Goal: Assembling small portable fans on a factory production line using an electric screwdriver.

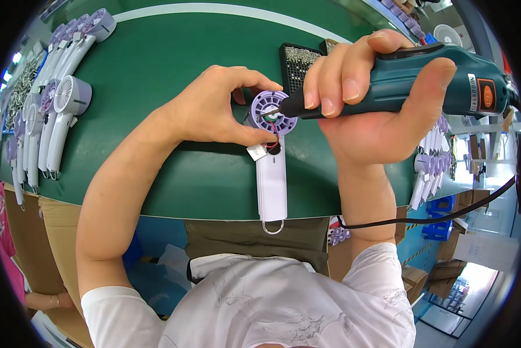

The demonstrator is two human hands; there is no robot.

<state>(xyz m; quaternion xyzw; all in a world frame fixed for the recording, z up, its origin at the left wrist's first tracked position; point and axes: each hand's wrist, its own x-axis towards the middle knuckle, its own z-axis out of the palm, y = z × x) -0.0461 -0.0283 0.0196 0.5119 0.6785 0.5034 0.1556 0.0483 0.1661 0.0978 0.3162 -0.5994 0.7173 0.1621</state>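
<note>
A handheld fan (271, 184) with a white handle and a round purple head lies on the green table in front of me. My left hand (217, 107) grips the fan's head between thumb and fingers. Red wires and a small white tag (256, 152) show near the thumb. My right hand (365, 98) is wrapped round a dark green electric screwdriver (428, 84), held sideways with its black nose to the left. The thin bit reaches over the middle of the fan's head; whether it touches a screw is too small to tell.
Black trays of small screws (300, 64) stand just beyond the fan. Several assembled fans (69, 98) lie in rows at the left, and more fans (431, 168) lie at the right edge. The screwdriver's black cord (446, 216) curves below the right forearm. Another person's arm (48, 300) shows at lower left.
</note>
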